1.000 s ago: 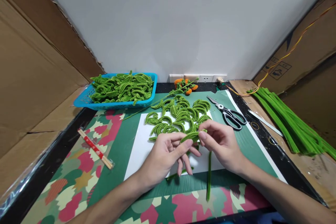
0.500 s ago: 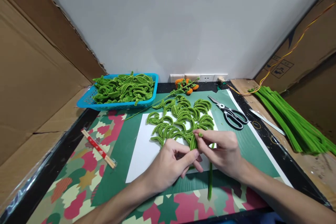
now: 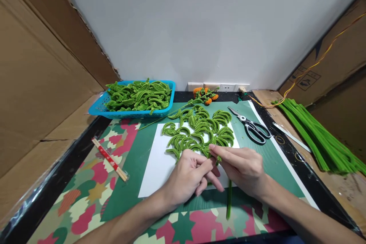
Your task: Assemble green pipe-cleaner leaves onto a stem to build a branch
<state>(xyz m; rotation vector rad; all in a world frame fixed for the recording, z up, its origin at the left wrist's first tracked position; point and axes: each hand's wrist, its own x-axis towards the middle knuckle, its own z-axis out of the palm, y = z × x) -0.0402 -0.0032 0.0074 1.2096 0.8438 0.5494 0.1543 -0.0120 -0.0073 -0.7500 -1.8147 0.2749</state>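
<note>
My left hand point(image 3: 188, 179) is closed in a pinch on a short green pipe cleaner point(image 3: 219, 159), thumb against forefinger, with its lower fingers loosely bent. Pressed up against it, my right hand point(image 3: 243, 166) pinches the same piece from the other side. Fingers cover most of that piece. A straight green pipe cleaner point(image 3: 229, 202) sticks out below the right hand toward the front edge. Just beyond both hands, many curved green pipe-cleaner pieces point(image 3: 200, 126) lie in clusters on a white sheet point(image 3: 156, 167) and partly past its far edge.
A blue basket point(image 3: 97, 111) at back left holds a heap of green pieces. Orange pipe-cleaner flowers point(image 3: 208, 101) on a green stem lie behind. Scissors point(image 3: 251, 126) rest at right, near a bundle of long green pipe cleaners point(image 3: 317, 137). Wrapped chopsticks point(image 3: 110, 160) lie at left.
My right fingertips have shifted slightly toward the left thumb, and less of the held green piece shows. The whole view has moved a little. Other things on the table lie as before.
</note>
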